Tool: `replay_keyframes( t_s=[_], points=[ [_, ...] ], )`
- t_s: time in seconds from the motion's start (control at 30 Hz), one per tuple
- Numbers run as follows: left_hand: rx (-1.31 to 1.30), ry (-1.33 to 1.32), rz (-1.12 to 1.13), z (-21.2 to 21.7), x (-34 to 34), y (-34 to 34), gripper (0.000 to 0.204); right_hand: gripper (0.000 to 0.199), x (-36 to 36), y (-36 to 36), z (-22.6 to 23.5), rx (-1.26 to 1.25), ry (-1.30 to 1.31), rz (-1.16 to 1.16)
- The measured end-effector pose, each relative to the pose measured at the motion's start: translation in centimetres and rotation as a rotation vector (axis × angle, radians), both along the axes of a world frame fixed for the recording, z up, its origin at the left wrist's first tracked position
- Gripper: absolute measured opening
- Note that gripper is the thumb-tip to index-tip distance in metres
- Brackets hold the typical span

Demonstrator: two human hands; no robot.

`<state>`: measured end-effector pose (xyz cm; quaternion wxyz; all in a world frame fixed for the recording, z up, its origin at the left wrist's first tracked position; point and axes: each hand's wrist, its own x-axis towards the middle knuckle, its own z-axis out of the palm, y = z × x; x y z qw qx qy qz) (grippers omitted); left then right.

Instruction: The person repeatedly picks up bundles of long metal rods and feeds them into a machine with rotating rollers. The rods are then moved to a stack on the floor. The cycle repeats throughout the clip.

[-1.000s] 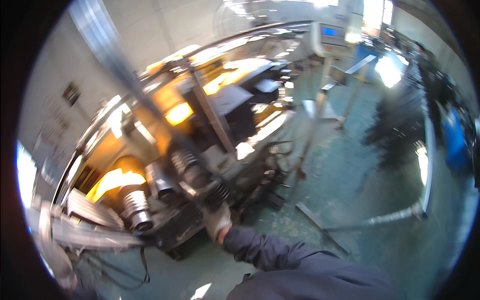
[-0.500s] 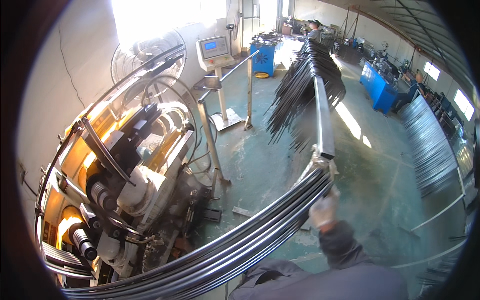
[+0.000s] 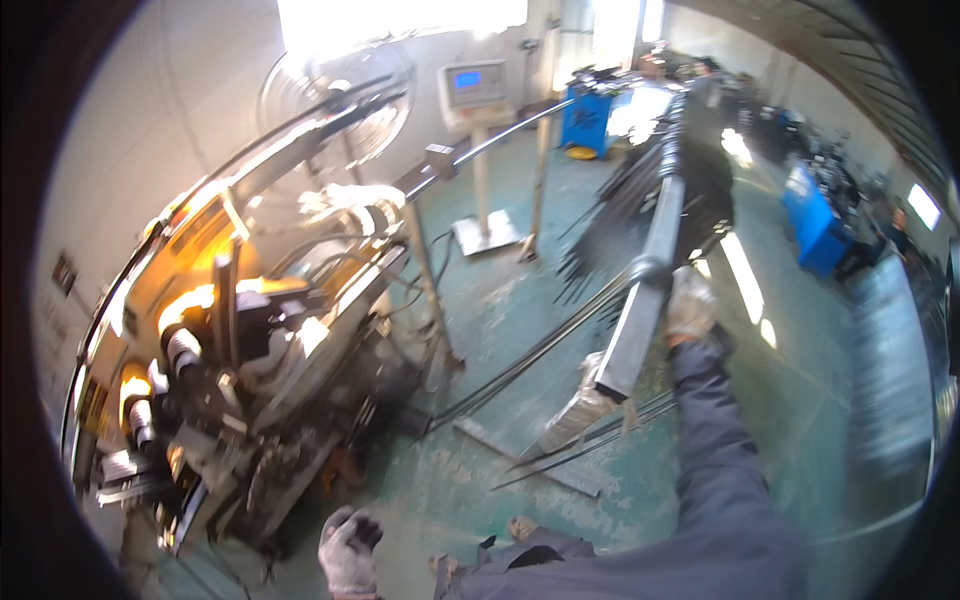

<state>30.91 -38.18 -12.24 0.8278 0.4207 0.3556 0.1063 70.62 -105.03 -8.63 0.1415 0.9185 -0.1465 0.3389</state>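
A big machine (image 3: 250,370) fills the left side, its frame curving up toward a fan (image 3: 335,95) by the wall. Right of it lies open green floor (image 3: 500,300), with a control stand (image 3: 478,130) at its far edge and blue cabinets (image 3: 820,215) well off to the right. A long metal tube (image 3: 645,290) hangs tilted over that floor, its lower end near thin rods (image 3: 580,440) lying on the ground. The gloved right hand (image 3: 688,308) grips the tube at its side, arm stretched out. The gloved left hand (image 3: 348,550) hangs low by the machine's bottom edge, fingers loosely curled, holding nothing.
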Motion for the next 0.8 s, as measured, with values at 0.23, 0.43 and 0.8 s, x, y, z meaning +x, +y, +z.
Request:
replay_keyframes(
  t_s=[0.23, 0.43, 0.8],
  points=[
    [0.015, -0.035, -0.011, 1.6, -3.5, -8.9, 0.029, 0.032, 14.0, -3.7, -1.4, -0.038, -0.078, 0.359],
    [0.302, 0.144, 0.460, 2.1, -14.7, -3.8, 0.030, 0.034, -14.8, 22.5, -28.9, 0.512, 0.737, 0.850],
    [1.282, 0.638, 0.786, 8.8, -44.4, 3.2, 0.016, 0.048, -30.2, 42.7, -35.2, 0.238, 1.378, 1.261]
  ],
)
